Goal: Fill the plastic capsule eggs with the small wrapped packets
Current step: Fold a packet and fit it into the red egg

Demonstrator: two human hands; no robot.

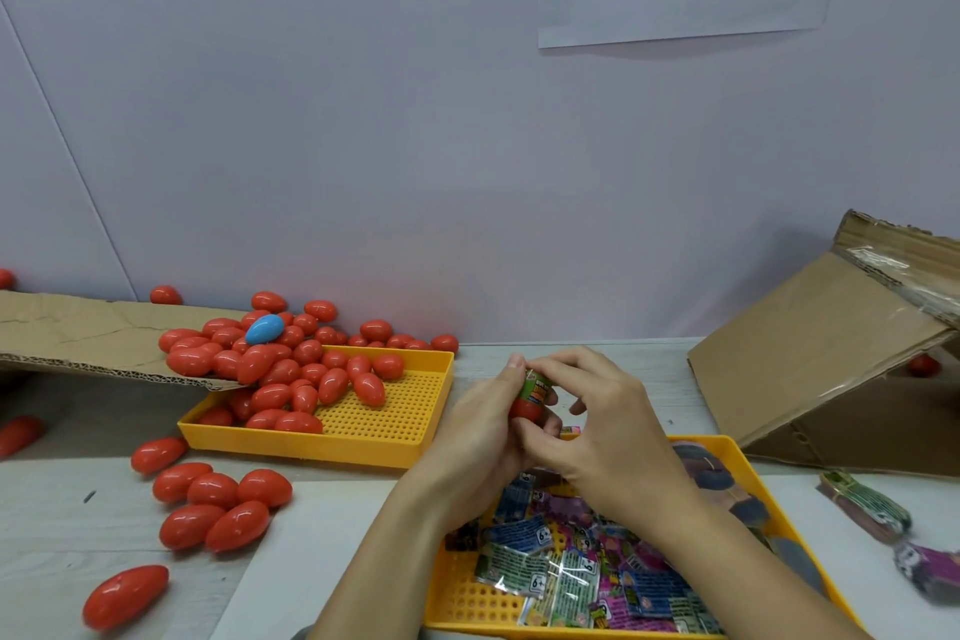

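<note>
My left hand (480,423) grips a red egg half (524,409) upright above the table. A green wrapped packet (538,387) sticks out of its top, and my right hand (605,423) pinches that packet from above with curled fingers. Below my wrists a yellow tray (467,598) holds several colourful wrapped packets (576,572). A second yellow tray (400,426) to the left holds a heap of closed red eggs (291,369), with one blue egg (265,329) on top.
Several red eggs (218,504) lie loose on the table at the left. A cardboard flap (88,332) slopes into the egg tray. A tilted cardboard box (831,358) stands at the right, with bundled packets (867,507) in front of it.
</note>
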